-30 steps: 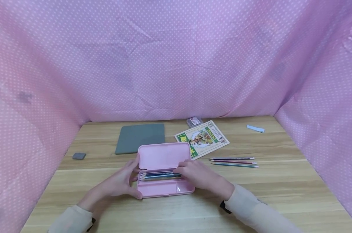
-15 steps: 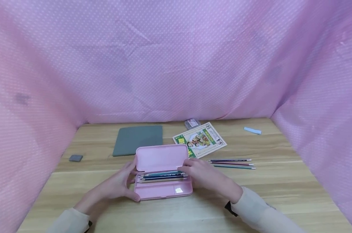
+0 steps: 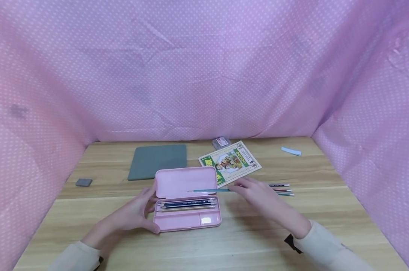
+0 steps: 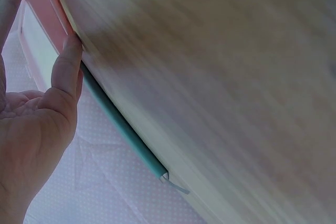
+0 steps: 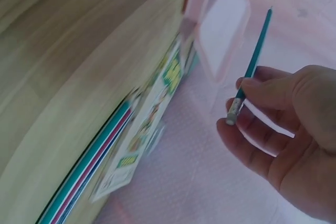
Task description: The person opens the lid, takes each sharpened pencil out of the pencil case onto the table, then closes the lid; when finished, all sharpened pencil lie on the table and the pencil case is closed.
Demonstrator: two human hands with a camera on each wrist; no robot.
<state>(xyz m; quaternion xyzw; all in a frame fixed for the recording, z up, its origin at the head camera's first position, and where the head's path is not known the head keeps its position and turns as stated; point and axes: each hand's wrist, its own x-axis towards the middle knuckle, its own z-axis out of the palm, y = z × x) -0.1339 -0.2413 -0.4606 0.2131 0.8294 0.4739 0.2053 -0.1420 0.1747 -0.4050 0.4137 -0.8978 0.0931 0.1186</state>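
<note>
An open pink pencil case (image 3: 177, 223) lies on the table with its lid raised at the back. Several pencils (image 3: 187, 204) fill its rear compartment. My left hand (image 3: 131, 215) holds the case's left end, thumb at the front corner and fingers by the lid. In the left wrist view, a fingertip of that hand (image 4: 42, 116) touches the case edge. My right hand (image 3: 263, 201) pinches a green pencil (image 3: 209, 190) near its eraser end. The pencil points left, overlapping the lid in the head view. In the right wrist view, thumb and fingers grip that pencil (image 5: 257, 53).
Several pencils (image 3: 283, 190) lie right of the case, partly behind my right hand. Behind it are a picture booklet (image 3: 231, 163), a small clear box (image 3: 221, 143) and a grey-green notebook (image 3: 158, 162). A grey eraser (image 3: 84, 182) lies left, a pale blue strip (image 3: 291, 151) back right.
My right hand has lifted the green pencil out of the case and moved right with it. Dark and tan pencils remain in the rear compartment. My left hand has kept its place on the case.
</note>
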